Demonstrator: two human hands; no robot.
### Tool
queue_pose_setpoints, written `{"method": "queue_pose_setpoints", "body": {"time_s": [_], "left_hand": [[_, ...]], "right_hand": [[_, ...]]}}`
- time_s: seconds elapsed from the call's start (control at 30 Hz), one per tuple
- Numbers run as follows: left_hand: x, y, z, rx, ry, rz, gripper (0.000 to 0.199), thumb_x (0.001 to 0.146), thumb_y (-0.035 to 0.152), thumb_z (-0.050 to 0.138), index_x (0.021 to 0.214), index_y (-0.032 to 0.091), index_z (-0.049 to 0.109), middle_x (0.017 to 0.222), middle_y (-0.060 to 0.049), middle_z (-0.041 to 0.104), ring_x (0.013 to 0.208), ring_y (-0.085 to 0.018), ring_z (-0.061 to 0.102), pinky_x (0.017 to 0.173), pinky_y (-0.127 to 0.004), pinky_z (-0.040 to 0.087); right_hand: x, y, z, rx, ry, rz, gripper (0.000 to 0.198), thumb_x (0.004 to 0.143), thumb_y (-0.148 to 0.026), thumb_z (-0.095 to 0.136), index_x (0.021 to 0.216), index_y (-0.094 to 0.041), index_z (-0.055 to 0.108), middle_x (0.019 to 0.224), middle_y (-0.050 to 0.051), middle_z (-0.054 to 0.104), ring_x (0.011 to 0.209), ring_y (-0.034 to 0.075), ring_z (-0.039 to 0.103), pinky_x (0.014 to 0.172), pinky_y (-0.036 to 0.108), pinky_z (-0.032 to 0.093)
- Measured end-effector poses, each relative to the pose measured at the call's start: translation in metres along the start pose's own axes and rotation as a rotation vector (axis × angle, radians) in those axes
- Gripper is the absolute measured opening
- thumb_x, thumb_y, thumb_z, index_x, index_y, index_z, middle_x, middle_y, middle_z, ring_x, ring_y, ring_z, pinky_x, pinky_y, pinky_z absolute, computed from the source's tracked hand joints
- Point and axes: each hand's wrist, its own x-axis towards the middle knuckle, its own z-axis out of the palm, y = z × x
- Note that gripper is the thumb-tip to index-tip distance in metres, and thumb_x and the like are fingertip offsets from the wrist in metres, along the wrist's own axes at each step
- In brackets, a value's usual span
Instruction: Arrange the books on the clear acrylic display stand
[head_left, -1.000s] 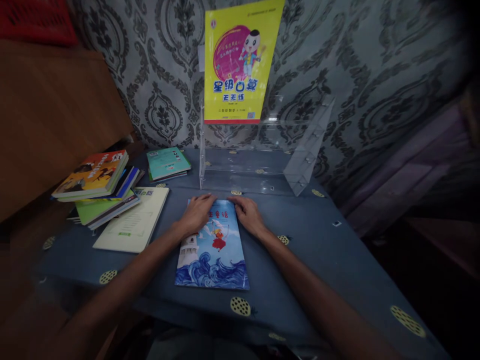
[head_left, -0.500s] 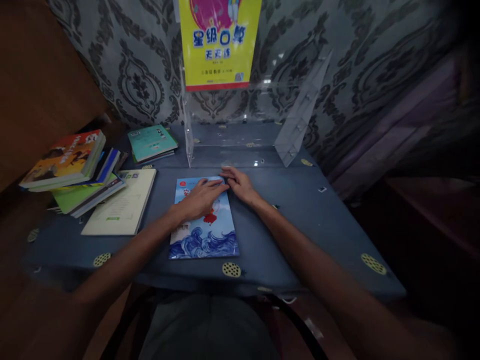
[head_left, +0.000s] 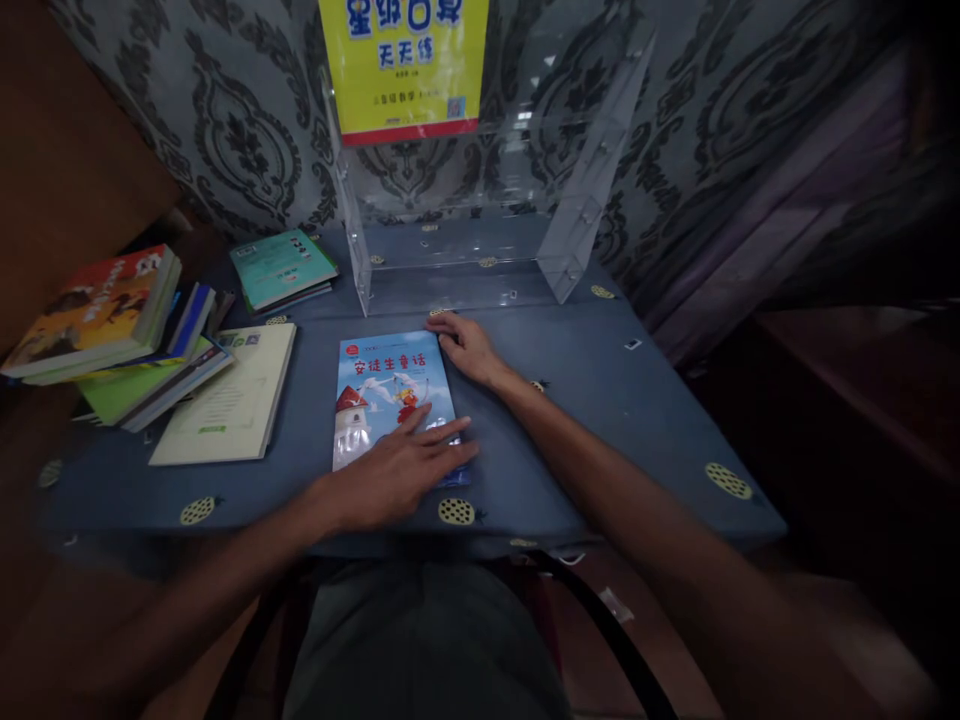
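Observation:
A blue picture-covered book [head_left: 390,385] lies flat and closed in front of me, with red Chinese characters, a small red-roofed tower and a red-clad figure on its cover. Spread over the lower part of that cover is my left hand [head_left: 401,470], its fingers apart and pointing right; it hides much of the wave drawing. My right hand [head_left: 469,350] rests at the book's upper right corner, fingers extended and slightly bent, palm toward the table. Neither hand grasps anything.
A clear acrylic stand [head_left: 457,240] at the back holds a yellow workbook [head_left: 409,85]. On the left are a leaning pile of books [head_left: 105,310], a cream book [head_left: 232,400] partly under it, and a teal book stack [head_left: 283,270]. A blue cloth [head_left: 600,400] covers the table.
My left hand has slid from the top of the cover down to its lower part, uncovering the title. My right hand stays by the upper right corner. The whole view has shifted slightly.

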Motion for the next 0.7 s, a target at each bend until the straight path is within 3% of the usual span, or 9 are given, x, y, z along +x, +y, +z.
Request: {"method": "queue_pose_setpoints", "body": {"time_s": [0.27,0.47,0.6,0.7], "left_hand": [[-0.02,0.018,0.018,-0.003,0.078,0.08,0.074,0.085,-0.003,0.036,0.152,0.027,0.028,0.151,-0.004,0.049,0.149,-0.018,0.028,0.124,-0.052,0.016],[-0.025,0.019,0.03,0.036,0.126,0.081,0.07,0.086,-0.002,0.036,0.151,0.021,0.03,0.152,-0.008,0.048,0.151,-0.02,0.022,0.123,-0.056,0.018],[-0.041,0.018,0.041,-0.026,0.343,0.059,0.058,0.09,0.001,0.035,0.145,0.02,0.042,0.139,-0.009,0.061,0.146,-0.02,0.037,0.122,-0.052,0.028],[-0.058,0.015,0.048,-0.079,0.624,-0.137,0.047,0.095,0.007,0.035,0.136,0.022,0.051,0.125,-0.011,0.069,0.134,-0.022,0.052,0.114,-0.049,0.041]], "right_hand": [[-0.002,-0.003,0.002,-0.003,-0.002,0.003,0.041,0.084,-0.003,0.046,0.119,-0.017,0.061,0.12,0.009,0.071,0.115,0.02,0.066,0.103,0.04,0.05],[-0.023,-0.023,-0.002,-0.247,0.091,-0.099,0.04,0.089,-0.015,0.048,0.126,-0.021,0.061,0.13,0.009,0.066,0.125,0.025,0.058,0.11,0.047,0.043],[-0.071,-0.057,0.003,-0.318,0.049,-0.207,0.041,0.096,-0.02,0.04,0.135,-0.021,0.056,0.142,0.012,0.058,0.137,0.025,0.048,0.116,0.05,0.036],[-0.111,-0.081,0.018,-0.413,-0.054,-0.254,0.045,0.098,-0.022,0.041,0.142,-0.025,0.049,0.149,0.01,0.051,0.143,0.026,0.04,0.118,0.056,0.031]]}}
